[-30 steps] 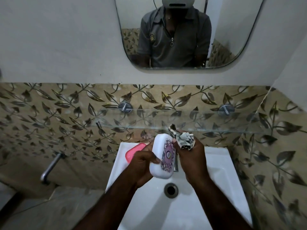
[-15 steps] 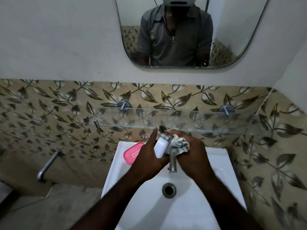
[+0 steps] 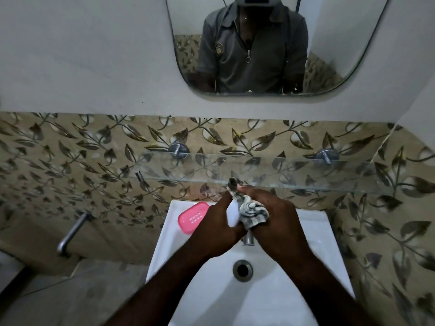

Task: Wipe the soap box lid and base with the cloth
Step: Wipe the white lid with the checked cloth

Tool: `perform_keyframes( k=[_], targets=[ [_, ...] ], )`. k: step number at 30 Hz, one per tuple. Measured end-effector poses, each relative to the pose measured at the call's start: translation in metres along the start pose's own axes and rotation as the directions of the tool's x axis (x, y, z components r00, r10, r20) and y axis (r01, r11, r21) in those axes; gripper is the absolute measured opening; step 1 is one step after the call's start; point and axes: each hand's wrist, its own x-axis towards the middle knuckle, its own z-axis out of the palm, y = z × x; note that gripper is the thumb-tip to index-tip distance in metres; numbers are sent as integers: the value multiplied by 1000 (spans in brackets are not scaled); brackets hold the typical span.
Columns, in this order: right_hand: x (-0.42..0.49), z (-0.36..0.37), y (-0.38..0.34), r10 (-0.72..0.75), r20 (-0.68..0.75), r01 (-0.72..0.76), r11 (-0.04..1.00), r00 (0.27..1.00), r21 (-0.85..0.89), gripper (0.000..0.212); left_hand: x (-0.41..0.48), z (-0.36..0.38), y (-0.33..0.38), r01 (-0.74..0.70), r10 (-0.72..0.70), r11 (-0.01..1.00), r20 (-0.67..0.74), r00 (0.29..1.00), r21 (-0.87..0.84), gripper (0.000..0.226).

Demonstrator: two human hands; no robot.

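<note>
My left hand (image 3: 216, 229) grips the white soap box lid (image 3: 231, 214), held on edge over the back of the sink so only a narrow white strip shows. My right hand (image 3: 275, 220) holds a crumpled grey striped cloth (image 3: 253, 212) pressed against the lid's right face. The pink soap box base (image 3: 193, 216) lies on the sink's back left corner, just left of my left hand, with its slotted inside facing up.
The white sink (image 3: 329, 255) has a drain (image 3: 242, 270) below my hands and a tap (image 3: 248, 240) partly hidden under them. A glass shelf (image 3: 294, 172) runs just above my hands. A metal wall spout (image 3: 73, 231) sticks out at left. A mirror (image 3: 341, 43) hangs above.
The lid turned from showing its patterned face to edge-on, and both hands rose toward the shelf. The cloth went from held beside the lid to pressed against it.
</note>
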Motion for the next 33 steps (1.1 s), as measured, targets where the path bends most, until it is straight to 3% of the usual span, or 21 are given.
perform_keyframes(
  k=[1, 3, 6, 8, 12, 14, 17, 18, 21, 23, 25, 28, 30, 33],
  targets=[
    [-2, 2, -3, -91, 12, 92, 995, 996, -42, 44, 2, 0, 1, 18, -18, 1000, 9, 1000, -26, 30],
    [-3, 6, -2, -141, 21, 142, 988, 990, -53, 45, 5, -2, 0, 28, -28, 997, 11, 1000, -70, 28],
    [7, 1, 1, 138, -49, -132, 984, 989, 116, 41, 2, -2, 1, -3, 3, 1000, -38, 999, 4, 63],
    [10, -1, 5, 225, -32, -219, 967, 974, 132, 37, 1, -1, 4, -12, 10, 999, -53, 999, -47, 75],
    [3, -2, -10, 17, -47, -18, 999, 999, -29, 47, 7, -1, 3, -17, 15, 999, -45, 999, -31, 37],
    [0, -1, -9, -57, -46, 56, 998, 997, -30, 49, 9, -1, 6, -9, 6, 999, -52, 999, -50, 44],
    [9, -8, -5, 169, -68, -158, 976, 983, 151, 39, 6, -3, 14, -54, 57, 998, -136, 989, 26, 53],
    [12, -9, -2, 238, -47, -221, 948, 970, 227, 44, 8, -4, 10, -72, 74, 997, -180, 981, 17, 55],
    [14, -11, -5, 264, -9, -238, 885, 965, 401, 49, 6, -5, 17, 7, -85, 957, -257, 963, -289, 72],
    [15, -8, -7, 285, -7, -254, 863, 958, 437, 41, 8, -3, 20, 40, -138, 936, -260, 956, -349, 56],
    [14, -4, -6, 341, -6, -299, 832, 940, 468, 34, 8, -1, 25, 131, -263, 865, -217, 940, -484, 51],
    [7, -1, 2, 432, 18, -386, 786, 902, 483, 26, 10, -5, 25, 257, -454, 693, -131, 881, -673, 71],
    [-2, 2, 5, 464, 39, -420, 761, 885, 495, 24, 12, -10, 24, 273, -510, 609, -104, 854, -745, 83],
    [-13, 5, 7, 508, 48, -468, 747, 860, 472, 25, 11, -11, 25, 257, -503, 484, -26, 864, -837, 74]
  ],
)
